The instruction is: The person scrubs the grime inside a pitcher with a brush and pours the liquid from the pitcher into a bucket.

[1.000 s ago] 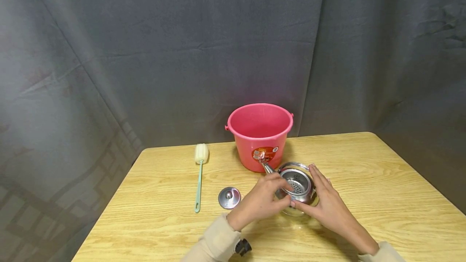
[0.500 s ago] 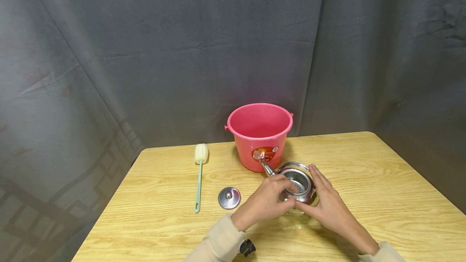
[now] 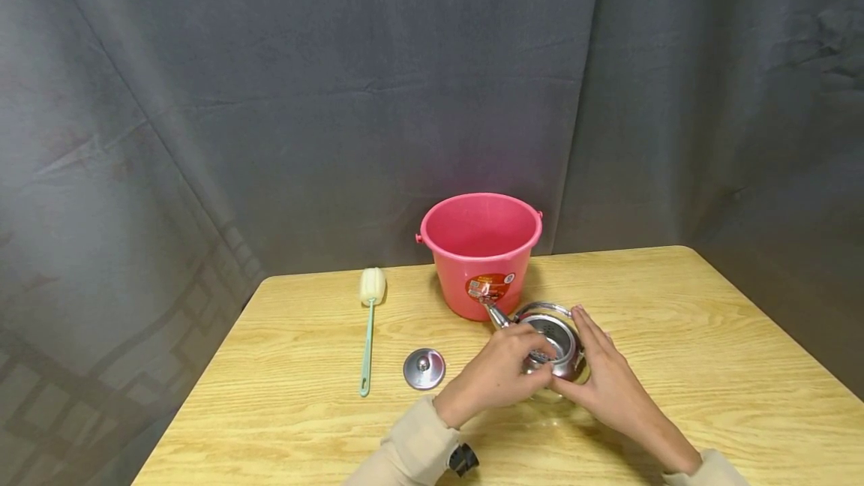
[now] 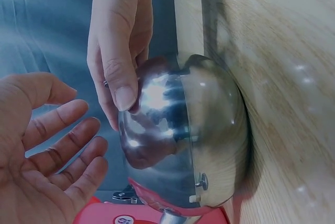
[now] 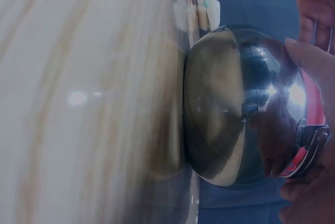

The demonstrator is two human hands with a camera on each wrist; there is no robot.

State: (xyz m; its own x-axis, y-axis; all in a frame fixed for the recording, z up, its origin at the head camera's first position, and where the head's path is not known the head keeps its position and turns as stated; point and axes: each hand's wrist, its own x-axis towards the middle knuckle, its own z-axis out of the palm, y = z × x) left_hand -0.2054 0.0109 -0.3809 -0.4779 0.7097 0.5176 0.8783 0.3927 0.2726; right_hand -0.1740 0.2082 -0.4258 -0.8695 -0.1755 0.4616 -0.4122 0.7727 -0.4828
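A shiny steel teapot [image 3: 574, 367] stands on the wooden table, its mouth uncovered and a perforated strainer [image 3: 559, 332] set inside. Its spout points toward the pink bucket. My right hand [image 3: 607, 381] holds the pot's right side, thumb at the near rim and fingers along the far side. Over the near left of the mouth hovers my left hand [image 3: 502, 370], thumb and index apart above the rim. In the left wrist view, the left hand [image 4: 47, 150] has loosely bent fingers with nothing visible in them, beside the teapot [image 4: 157, 124]. Whether a fingertip touches the strainer is unclear.
The pink bucket [image 3: 459, 276] stands behind the teapot, close to its spout. A round steel lid [image 3: 424, 368] lies left of my left hand. Farther left is a sponge bottle brush [image 3: 367, 343] with a pale green handle. Grey curtain [image 3: 378, 111] hangs behind the table.
My left hand has shifted slightly to the right across the teapot's mouth, its fingertips now nearer the strainer's middle. The right hand and the teapot stay in place.
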